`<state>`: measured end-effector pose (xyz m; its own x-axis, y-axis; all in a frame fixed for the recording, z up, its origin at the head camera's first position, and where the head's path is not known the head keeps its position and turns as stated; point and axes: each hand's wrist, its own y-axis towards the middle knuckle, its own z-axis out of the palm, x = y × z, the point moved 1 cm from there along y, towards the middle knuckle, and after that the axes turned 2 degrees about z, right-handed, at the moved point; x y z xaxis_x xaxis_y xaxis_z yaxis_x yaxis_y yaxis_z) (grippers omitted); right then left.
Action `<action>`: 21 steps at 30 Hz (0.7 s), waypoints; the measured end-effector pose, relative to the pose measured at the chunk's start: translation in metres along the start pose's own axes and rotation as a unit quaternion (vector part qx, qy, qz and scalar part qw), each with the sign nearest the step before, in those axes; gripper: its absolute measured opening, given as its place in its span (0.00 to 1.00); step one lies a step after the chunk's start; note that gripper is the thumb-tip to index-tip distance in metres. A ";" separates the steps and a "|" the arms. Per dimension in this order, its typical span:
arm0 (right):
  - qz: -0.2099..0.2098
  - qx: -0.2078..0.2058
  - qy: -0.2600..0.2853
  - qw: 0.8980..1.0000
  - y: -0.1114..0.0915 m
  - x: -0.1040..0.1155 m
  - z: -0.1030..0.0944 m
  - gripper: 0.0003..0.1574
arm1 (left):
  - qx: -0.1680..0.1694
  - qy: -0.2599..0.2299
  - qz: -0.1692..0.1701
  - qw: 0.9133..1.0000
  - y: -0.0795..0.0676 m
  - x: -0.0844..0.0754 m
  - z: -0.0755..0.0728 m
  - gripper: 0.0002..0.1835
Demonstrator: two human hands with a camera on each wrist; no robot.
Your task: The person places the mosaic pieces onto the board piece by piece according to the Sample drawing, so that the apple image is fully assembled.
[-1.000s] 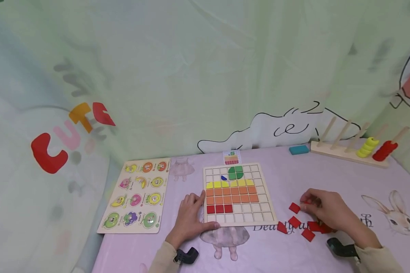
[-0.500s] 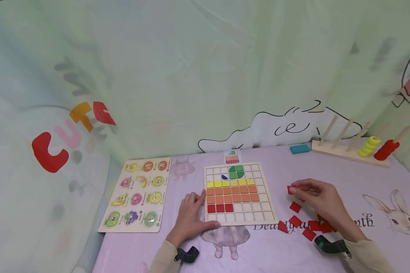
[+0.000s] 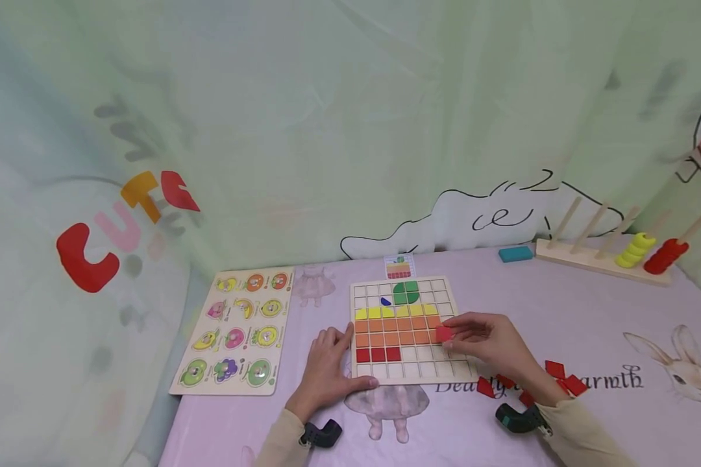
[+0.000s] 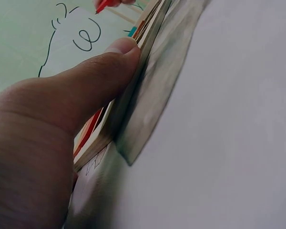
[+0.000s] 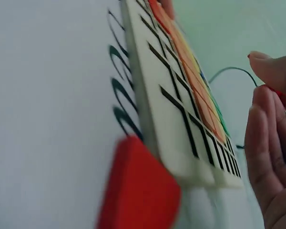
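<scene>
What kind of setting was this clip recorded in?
Probably a children's play or learning corner: there's a fruit puzzle and a grid board of coloured squares, with a cartoon-printed cloth hanging behind them.

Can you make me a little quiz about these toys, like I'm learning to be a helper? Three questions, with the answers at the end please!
1. Which hand is pinching a red square tile?
2. How many red tiles are set in the wooden grid board, not counting the pinched one?
3. True or false: on the wooden bead stacker, the yellow beads and red beads are on different pegs.

Key:
1. The right hand.
2. Three.
3. True.
</scene>
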<state>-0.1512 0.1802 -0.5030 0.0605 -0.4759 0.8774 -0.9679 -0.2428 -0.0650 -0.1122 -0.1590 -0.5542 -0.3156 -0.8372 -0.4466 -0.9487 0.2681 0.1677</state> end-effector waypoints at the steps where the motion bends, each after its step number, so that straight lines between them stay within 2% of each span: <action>1: -0.005 0.007 -0.008 1.000 0.002 0.002 0.006 0.24 | 0.001 0.001 -0.001 1.000 0.000 0.000 0.000 0.64; 6: -0.012 0.028 -0.068 0.997 0.007 0.018 0.035 0.21 | 0.007 0.003 -0.006 1.000 0.000 -0.001 -0.001 0.65; 11: -0.033 0.034 -0.122 0.991 0.009 0.030 0.055 0.21 | 0.005 0.003 -0.008 1.000 -0.001 -0.001 0.000 0.64; 16: -0.030 0.036 -0.154 0.987 0.009 0.035 0.062 0.21 | 0.009 -0.002 -0.009 1.000 0.000 -0.001 -0.001 0.65; 21: -0.041 0.023 -0.166 0.985 0.008 0.036 0.060 0.19 | 0.006 -0.004 -0.007 1.000 0.000 -0.003 -0.002 0.65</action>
<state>-0.1423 0.1104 -0.5009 0.2213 -0.7017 0.6772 -0.9448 -0.3262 -0.0293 -0.1113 -0.1574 -0.5516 -0.3032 -0.8364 -0.4566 -0.9529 0.2629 0.1514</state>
